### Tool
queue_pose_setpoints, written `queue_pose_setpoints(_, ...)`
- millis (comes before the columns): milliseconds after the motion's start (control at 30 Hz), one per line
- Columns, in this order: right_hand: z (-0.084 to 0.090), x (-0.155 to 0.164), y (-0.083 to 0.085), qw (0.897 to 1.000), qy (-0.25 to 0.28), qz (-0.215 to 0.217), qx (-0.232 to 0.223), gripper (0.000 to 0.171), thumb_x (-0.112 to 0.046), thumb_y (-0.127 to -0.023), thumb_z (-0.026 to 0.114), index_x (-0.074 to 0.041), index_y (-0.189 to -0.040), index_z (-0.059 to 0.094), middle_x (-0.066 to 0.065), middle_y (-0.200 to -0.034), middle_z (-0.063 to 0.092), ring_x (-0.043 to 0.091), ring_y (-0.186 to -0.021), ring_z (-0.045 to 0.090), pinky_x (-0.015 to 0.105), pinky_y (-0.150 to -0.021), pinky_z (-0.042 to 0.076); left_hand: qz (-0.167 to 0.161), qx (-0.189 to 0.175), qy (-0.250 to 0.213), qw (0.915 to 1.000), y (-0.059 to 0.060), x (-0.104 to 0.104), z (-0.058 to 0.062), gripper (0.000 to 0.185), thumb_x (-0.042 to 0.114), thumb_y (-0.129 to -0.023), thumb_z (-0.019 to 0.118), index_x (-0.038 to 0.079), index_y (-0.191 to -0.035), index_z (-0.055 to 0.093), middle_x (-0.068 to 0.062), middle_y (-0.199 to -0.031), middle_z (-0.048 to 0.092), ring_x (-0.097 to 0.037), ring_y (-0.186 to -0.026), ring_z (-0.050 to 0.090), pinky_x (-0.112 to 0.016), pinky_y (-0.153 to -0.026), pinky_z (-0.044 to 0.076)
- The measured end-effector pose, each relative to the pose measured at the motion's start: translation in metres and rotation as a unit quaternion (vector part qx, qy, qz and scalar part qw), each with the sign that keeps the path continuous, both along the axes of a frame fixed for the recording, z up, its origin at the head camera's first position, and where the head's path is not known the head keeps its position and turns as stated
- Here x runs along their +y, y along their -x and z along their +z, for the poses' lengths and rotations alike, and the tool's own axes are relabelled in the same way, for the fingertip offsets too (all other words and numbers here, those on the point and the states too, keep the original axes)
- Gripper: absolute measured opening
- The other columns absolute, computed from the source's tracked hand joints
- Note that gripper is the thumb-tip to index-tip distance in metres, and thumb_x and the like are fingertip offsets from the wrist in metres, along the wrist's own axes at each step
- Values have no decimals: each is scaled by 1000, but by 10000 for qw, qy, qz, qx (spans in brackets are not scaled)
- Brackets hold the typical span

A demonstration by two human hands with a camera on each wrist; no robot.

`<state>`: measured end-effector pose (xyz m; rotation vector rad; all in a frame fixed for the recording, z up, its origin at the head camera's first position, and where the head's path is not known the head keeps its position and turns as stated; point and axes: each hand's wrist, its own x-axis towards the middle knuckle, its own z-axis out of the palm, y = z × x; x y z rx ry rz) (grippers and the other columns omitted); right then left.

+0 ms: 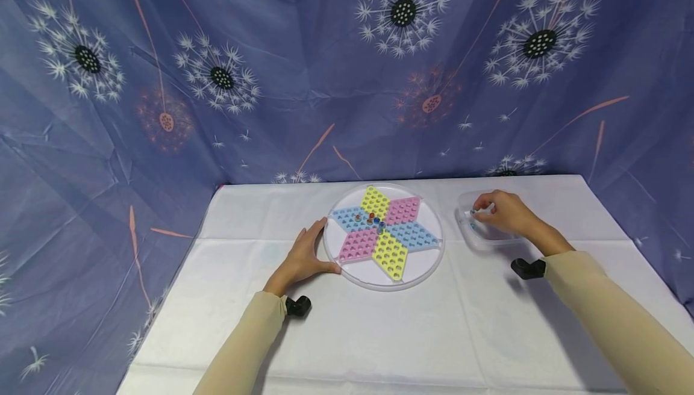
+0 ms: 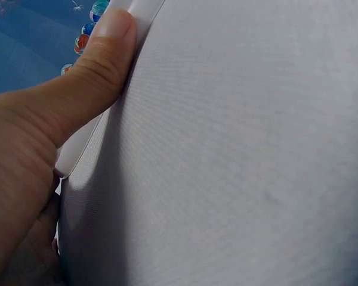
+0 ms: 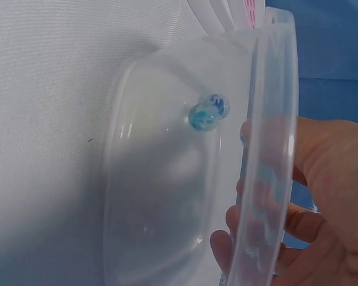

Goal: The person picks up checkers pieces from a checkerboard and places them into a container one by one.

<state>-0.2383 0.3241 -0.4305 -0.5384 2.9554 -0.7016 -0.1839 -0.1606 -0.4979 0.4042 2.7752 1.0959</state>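
A round white Chinese checkers board carries a star of yellow, pink and blue sections. Several glass marbles sit in a row from its left blue section to its centre. My left hand rests against the board's left rim, thumb and fingers spread along the edge; the thumb lies on the rim in the left wrist view. Over a clear plastic box, my right hand pinches a small bluish marble between thumb and forefinger. Pale blue marbles lie in the box below.
A white cloth covers the table. Blue curtain fabric with dandelion prints hangs behind and at both sides. The box stands to the right of the board, with a gap between them. Black devices are worn at both wrists.
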Motion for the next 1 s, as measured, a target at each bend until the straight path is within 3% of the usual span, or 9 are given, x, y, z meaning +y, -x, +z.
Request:
queue_pose_setpoints(467, -2, 1, 0, 9999, -51, 90, 34, 13, -18, -92, 78, -8, -98, 76, 13, -97, 69, 27, -82, 61, 48, -75, 52, -44, 14, -21, 10000, -1, 0, 1, 132, 41, -63, 99, 12, -165, 21, -13, -168, 25, -31, -156, 18, -46, -130, 6)
queue_pose_setpoints(1000, -1, 0, -3, 9999, 20, 131, 59, 23, -22, -93, 77, -3, -106, 75, 16, -100, 69, 31, -85, 64, 50, -77, 54, 14, -71, -81, 9999, -2, 0, 2, 131, 41, -63, 99, 13, -165, 22, -13, -168, 25, -34, -157, 15, -48, -130, 6)
